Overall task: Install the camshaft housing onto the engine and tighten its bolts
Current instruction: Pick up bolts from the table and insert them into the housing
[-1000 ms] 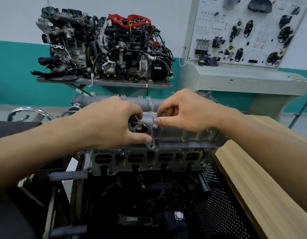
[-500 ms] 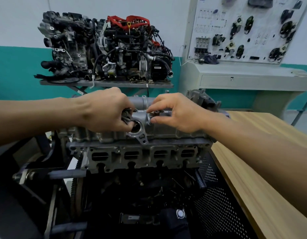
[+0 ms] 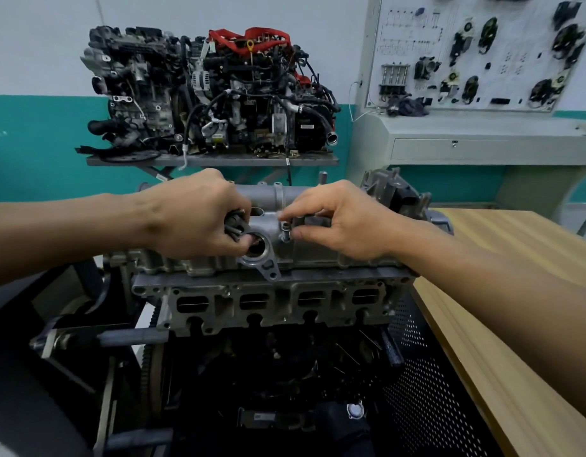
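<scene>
Wall [image 3: 37,44] white up top, teal band [image 3: 37,143] below. Back: second engine [image 3: 212,94] on a grey metal shelf [image 3: 212,161]. Right rear: white component board [image 3: 515,77] over a grey console [image 3: 482,127] with a drawer [image 3: 482,150]. Wooden worktop [image 3: 532,407] on the right, black perforated panel [image 3: 416,390] beside it.

- I'd call this an automotive training workshop.
- 11 o'clock: a fully dressed engine [image 3: 212,94] on a stand [image 3: 212,160].
- 1 o'clock: a board [image 3: 476,51] of mounted car parts.
- 6 o'clock: a stripped engine [image 3: 271,301].
</scene>
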Demonstrator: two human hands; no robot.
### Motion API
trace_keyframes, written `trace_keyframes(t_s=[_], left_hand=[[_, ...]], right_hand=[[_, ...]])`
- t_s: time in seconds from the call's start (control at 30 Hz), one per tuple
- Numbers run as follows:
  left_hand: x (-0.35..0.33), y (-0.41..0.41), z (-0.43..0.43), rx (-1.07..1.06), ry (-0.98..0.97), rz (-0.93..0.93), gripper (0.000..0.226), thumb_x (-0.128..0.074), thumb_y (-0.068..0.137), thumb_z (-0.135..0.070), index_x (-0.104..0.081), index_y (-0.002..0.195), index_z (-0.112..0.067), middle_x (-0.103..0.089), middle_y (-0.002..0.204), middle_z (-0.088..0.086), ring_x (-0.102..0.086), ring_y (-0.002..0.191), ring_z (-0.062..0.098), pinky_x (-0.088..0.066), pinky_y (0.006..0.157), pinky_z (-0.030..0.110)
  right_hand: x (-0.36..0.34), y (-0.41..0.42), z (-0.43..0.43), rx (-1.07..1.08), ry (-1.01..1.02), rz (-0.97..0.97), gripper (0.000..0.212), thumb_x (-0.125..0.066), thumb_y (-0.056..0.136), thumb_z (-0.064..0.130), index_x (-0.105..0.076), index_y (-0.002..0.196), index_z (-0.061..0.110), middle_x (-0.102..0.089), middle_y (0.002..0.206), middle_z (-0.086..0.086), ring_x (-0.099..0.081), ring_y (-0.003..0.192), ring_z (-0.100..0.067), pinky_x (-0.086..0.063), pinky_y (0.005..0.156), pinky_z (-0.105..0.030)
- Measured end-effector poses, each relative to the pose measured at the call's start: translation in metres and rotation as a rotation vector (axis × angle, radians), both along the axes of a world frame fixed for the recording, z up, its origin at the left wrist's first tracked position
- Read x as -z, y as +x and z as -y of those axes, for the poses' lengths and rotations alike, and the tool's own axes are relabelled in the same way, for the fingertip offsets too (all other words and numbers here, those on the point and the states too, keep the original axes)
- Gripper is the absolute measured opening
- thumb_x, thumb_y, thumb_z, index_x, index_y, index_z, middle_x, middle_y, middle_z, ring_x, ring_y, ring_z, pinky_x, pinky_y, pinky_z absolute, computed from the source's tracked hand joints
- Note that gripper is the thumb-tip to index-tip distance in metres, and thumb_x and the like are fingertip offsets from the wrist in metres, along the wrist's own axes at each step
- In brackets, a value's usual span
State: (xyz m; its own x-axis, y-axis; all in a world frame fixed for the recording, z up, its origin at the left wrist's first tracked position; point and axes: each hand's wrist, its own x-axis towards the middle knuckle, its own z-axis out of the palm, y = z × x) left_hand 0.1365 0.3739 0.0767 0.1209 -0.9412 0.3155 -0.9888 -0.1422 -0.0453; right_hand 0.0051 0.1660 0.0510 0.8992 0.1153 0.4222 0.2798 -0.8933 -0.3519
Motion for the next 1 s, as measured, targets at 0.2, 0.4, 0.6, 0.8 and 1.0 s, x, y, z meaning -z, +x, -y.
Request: trace_keyframes(t_s=[0.2, 0.4, 0.6, 0.8, 1.0], left_hand=[[0.007, 0.001, -0.001, -0.032, -0.06, -0.033, 0.024, -0.067, 0.08, -0.033, -0.065, 0.066, -0.014, -0.056, 0.048, 0.0, -0.052, 0.048, 0.017, -0.044, 0.049, 0.033], [0.01, 0.0, -0.002, -0.031, -0.09, -0.046, 0.025, -0.065, 0.079, -0.037, -0.066, 0.066, -0.016, -0.057, 0.048, -0.002, -0.054, 0.05, 0.016, -0.045, 0.048, 0.032], [0.012, -0.002, -0.003, -0.06, -0.099, -0.048, 0.029, -0.062, 0.077, -0.04, -0.066, 0.065, -0.014, -0.059, 0.049, 0.0, -0.053, 0.046, 0.016, -0.046, 0.048, 0.034], [0.012, -0.004, -0.003, -0.073, -0.101, -0.045, 0.028, -0.064, 0.078, -0.038, -0.066, 0.066, -0.013, -0.057, 0.048, 0.002, -0.052, 0.046, 0.017, -0.045, 0.047, 0.036], [0.012, -0.007, -0.004, -0.092, -0.099, -0.083, 0.025, -0.068, 0.081, -0.034, -0.065, 0.066, -0.014, -0.058, 0.051, 0.001, -0.052, 0.048, 0.015, -0.045, 0.049, 0.035]], right_hand=[[-0.007, 0.006, 0.001, -0.017, 0.007, -0.068, 0.02, -0.073, 0.091, 0.022, -0.077, 0.11, 0.018, -0.075, 0.105, 0.008, -0.067, 0.1, -0.001, -0.054, 0.094, -0.03], [-0.015, 0.013, -0.006, 0.019, -0.106, -0.152, 0.014, -0.071, 0.091, 0.032, -0.071, 0.09, 0.019, -0.07, 0.092, 0.008, -0.064, 0.087, -0.006, -0.054, 0.084, -0.035], [-0.019, 0.017, -0.006, 0.015, -0.044, -0.218, 0.024, -0.069, 0.091, 0.044, -0.07, 0.097, 0.02, -0.068, 0.099, 0.009, -0.065, 0.09, -0.004, -0.055, 0.081, -0.026], [-0.014, 0.015, -0.007, -0.01, 0.003, -0.159, 0.016, -0.076, 0.088, 0.026, -0.076, 0.084, 0.011, -0.072, 0.107, 0.006, -0.066, 0.099, -0.004, -0.054, 0.089, -0.024], [-0.01, 0.015, -0.009, -0.001, 0.071, -0.118, 0.023, -0.074, 0.088, 0.038, -0.071, 0.094, 0.016, -0.07, 0.102, 0.004, -0.067, 0.093, -0.008, -0.056, 0.082, -0.026]])
